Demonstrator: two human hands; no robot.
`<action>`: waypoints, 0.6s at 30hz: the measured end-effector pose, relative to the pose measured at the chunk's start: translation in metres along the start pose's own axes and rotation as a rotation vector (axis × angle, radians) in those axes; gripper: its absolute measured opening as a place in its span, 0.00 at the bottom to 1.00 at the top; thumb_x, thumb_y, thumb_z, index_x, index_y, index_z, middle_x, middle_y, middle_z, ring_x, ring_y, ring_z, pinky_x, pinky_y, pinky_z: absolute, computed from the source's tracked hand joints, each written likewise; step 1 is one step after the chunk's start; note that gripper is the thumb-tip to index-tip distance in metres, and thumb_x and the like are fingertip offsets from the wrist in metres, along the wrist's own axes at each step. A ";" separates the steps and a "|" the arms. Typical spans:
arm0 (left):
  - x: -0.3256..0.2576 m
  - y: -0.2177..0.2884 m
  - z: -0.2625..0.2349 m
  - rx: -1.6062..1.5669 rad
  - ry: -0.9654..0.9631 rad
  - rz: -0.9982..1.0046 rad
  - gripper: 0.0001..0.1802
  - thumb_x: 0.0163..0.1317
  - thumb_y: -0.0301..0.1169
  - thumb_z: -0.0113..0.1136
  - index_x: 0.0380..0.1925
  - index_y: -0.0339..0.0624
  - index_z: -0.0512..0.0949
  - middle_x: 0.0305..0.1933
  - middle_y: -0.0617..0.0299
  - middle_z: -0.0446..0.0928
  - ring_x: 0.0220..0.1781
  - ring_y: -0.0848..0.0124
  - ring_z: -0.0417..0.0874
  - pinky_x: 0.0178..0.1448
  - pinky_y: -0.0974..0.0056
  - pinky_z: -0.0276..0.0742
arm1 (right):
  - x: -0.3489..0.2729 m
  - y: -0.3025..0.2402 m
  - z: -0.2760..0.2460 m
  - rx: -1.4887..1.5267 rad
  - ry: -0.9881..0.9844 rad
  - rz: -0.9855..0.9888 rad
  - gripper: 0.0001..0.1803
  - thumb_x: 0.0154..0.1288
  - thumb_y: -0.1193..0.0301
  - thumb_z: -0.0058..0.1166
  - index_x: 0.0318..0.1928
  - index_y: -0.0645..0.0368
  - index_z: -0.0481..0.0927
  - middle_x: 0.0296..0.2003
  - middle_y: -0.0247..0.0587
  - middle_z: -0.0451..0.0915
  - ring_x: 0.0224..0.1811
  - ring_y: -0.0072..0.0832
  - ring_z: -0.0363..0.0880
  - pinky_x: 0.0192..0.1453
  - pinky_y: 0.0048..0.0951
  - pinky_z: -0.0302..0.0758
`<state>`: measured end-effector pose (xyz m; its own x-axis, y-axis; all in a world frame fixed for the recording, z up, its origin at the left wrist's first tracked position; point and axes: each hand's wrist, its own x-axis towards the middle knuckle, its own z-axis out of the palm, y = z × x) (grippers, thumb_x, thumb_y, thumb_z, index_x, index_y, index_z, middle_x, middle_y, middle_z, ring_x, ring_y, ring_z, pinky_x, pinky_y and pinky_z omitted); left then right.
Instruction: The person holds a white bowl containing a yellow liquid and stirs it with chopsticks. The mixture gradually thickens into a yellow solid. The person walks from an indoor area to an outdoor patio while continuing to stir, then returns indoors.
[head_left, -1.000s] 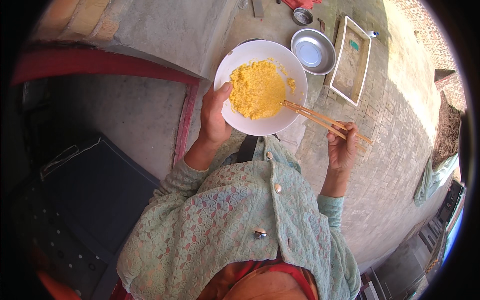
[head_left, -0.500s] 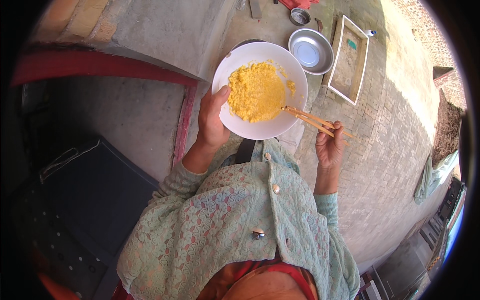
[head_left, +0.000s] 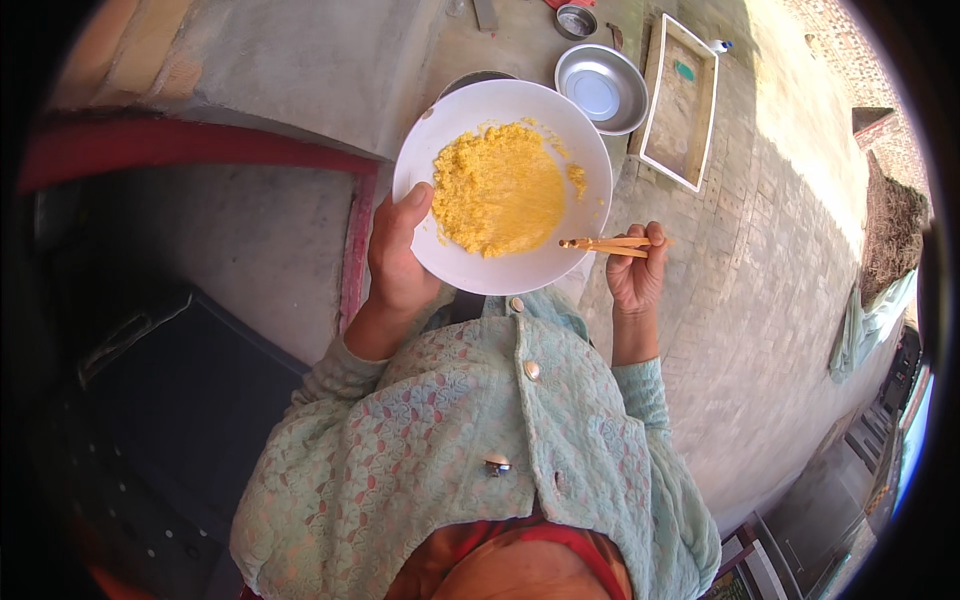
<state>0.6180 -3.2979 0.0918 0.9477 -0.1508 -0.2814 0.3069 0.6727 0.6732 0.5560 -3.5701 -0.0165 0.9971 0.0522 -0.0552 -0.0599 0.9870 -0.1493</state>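
A white bowl (head_left: 470, 105) is held up in front of my chest, tilted a little toward me. My left hand (head_left: 401, 250) grips its left rim, thumb on the inside and fingers hidden beneath. Crumbly yellow food (head_left: 498, 190) covers the bottom, smeared smooth toward the right, with small bits stuck on the right wall. Wooden chopsticks (head_left: 612, 246) are pinched in my right hand (head_left: 638, 268) at the bowl's lower right. Their tips, with a little food on them, lie over the inner edge of the bowl.
Beyond the bowl stand a wide metal basin (head_left: 625, 95) and a small metal bowl (head_left: 576, 22). A white-rimmed rectangular trough (head_left: 655, 150) lies to their right on the paved ground (head_left: 740, 330). At left are a concrete ledge (head_left: 290, 80), a red frame edge (head_left: 200, 147) and a dark chair-like object (head_left: 200, 420).
The chopsticks have swung from slanting down to the right to nearly level. My right hand has risen slightly. The bowl sits a bit further left and looks larger.
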 end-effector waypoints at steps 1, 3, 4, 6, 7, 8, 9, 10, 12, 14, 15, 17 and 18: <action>0.000 0.000 0.000 0.001 -0.004 0.001 0.26 0.65 0.38 0.43 0.56 0.29 0.66 0.54 0.52 0.73 0.55 0.67 0.76 0.58 0.64 0.70 | -0.001 -0.002 -0.001 -0.010 -0.011 -0.003 0.07 0.66 0.67 0.50 0.37 0.56 0.70 0.41 0.47 0.75 0.41 0.33 0.76 0.45 0.32 0.83; -0.001 0.000 0.000 0.016 -0.005 0.000 0.25 0.65 0.38 0.43 0.56 0.29 0.66 0.53 0.51 0.74 0.54 0.67 0.76 0.57 0.64 0.70 | -0.001 -0.001 -0.004 -0.021 -0.037 -0.005 0.07 0.66 0.67 0.51 0.37 0.56 0.70 0.42 0.47 0.75 0.40 0.33 0.75 0.44 0.31 0.83; -0.001 0.000 0.000 0.024 -0.006 -0.001 0.25 0.65 0.38 0.43 0.56 0.29 0.66 0.53 0.51 0.74 0.54 0.67 0.76 0.57 0.65 0.70 | -0.001 -0.001 -0.004 -0.002 -0.039 -0.012 0.07 0.66 0.67 0.51 0.37 0.56 0.70 0.41 0.48 0.75 0.40 0.35 0.76 0.45 0.33 0.83; 0.000 -0.001 0.000 0.027 -0.001 0.004 0.25 0.65 0.38 0.43 0.56 0.29 0.66 0.53 0.51 0.74 0.54 0.67 0.76 0.57 0.65 0.71 | 0.000 0.000 -0.002 0.033 -0.041 -0.024 0.08 0.65 0.67 0.51 0.37 0.57 0.69 0.38 0.50 0.75 0.41 0.39 0.77 0.46 0.36 0.83; 0.001 -0.002 0.000 0.029 0.001 0.006 0.25 0.65 0.38 0.43 0.56 0.29 0.66 0.53 0.51 0.74 0.54 0.67 0.77 0.57 0.65 0.71 | 0.000 0.000 -0.003 0.025 -0.034 -0.037 0.08 0.65 0.67 0.51 0.37 0.57 0.69 0.38 0.50 0.75 0.41 0.39 0.77 0.45 0.35 0.83; 0.001 -0.002 -0.001 0.033 -0.005 0.003 0.25 0.65 0.38 0.43 0.56 0.29 0.66 0.53 0.51 0.74 0.54 0.67 0.77 0.57 0.65 0.71 | 0.000 0.000 -0.004 0.015 -0.027 -0.050 0.08 0.65 0.67 0.51 0.37 0.57 0.69 0.38 0.50 0.75 0.40 0.39 0.77 0.45 0.35 0.84; 0.002 -0.002 -0.002 0.038 -0.010 0.001 0.25 0.65 0.38 0.43 0.56 0.29 0.66 0.53 0.51 0.74 0.54 0.67 0.76 0.57 0.65 0.70 | 0.000 -0.001 -0.004 0.006 -0.019 -0.062 0.09 0.65 0.67 0.51 0.37 0.57 0.69 0.38 0.50 0.75 0.40 0.39 0.77 0.44 0.35 0.84; 0.002 -0.002 -0.003 0.042 -0.016 -0.001 0.25 0.65 0.38 0.43 0.56 0.29 0.66 0.53 0.51 0.74 0.54 0.67 0.76 0.57 0.65 0.70 | 0.000 -0.003 -0.002 -0.055 -0.007 -0.090 0.09 0.65 0.66 0.51 0.37 0.57 0.69 0.38 0.51 0.75 0.40 0.40 0.78 0.44 0.35 0.84; 0.004 0.000 -0.003 0.080 -0.041 -0.022 0.29 0.65 0.41 0.41 0.59 0.30 0.62 0.58 0.49 0.70 0.59 0.63 0.72 0.62 0.62 0.65 | 0.001 -0.011 0.012 -0.174 0.011 -0.141 0.10 0.65 0.65 0.52 0.37 0.58 0.68 0.39 0.53 0.75 0.40 0.41 0.79 0.42 0.35 0.84; 0.005 0.001 -0.002 0.072 -0.038 -0.030 0.29 0.65 0.41 0.41 0.60 0.30 0.62 0.58 0.50 0.70 0.59 0.63 0.72 0.62 0.62 0.65 | 0.004 -0.023 0.036 -0.397 0.026 -0.193 0.14 0.69 0.60 0.45 0.38 0.60 0.68 0.41 0.57 0.74 0.39 0.42 0.80 0.41 0.35 0.84; 0.007 -0.001 -0.002 0.045 -0.023 -0.022 0.27 0.65 0.39 0.42 0.58 0.30 0.63 0.56 0.51 0.72 0.57 0.65 0.74 0.60 0.63 0.67 | 0.006 -0.029 0.050 -0.471 0.038 -0.199 0.15 0.70 0.59 0.43 0.38 0.60 0.68 0.41 0.58 0.74 0.39 0.42 0.80 0.40 0.36 0.84; 0.007 -0.002 0.000 0.004 -0.003 -0.029 0.26 0.65 0.38 0.43 0.57 0.30 0.65 0.54 0.52 0.73 0.54 0.68 0.76 0.58 0.65 0.70 | 0.009 -0.038 0.069 -0.648 0.045 -0.214 0.17 0.71 0.58 0.40 0.38 0.61 0.68 0.41 0.60 0.74 0.39 0.43 0.80 0.40 0.36 0.83; 0.008 -0.003 -0.002 0.005 -0.024 -0.044 0.25 0.65 0.38 0.43 0.57 0.30 0.65 0.54 0.53 0.74 0.54 0.68 0.76 0.58 0.65 0.70 | 0.009 -0.042 0.075 -0.750 0.040 -0.222 0.18 0.72 0.57 0.38 0.38 0.61 0.68 0.42 0.60 0.74 0.39 0.43 0.80 0.40 0.37 0.83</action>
<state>0.6241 -3.2991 0.0862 0.9351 -0.1978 -0.2940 0.3487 0.6614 0.6640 0.5713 -3.5995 0.0635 0.9879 -0.1540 0.0207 0.1111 0.6066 -0.7872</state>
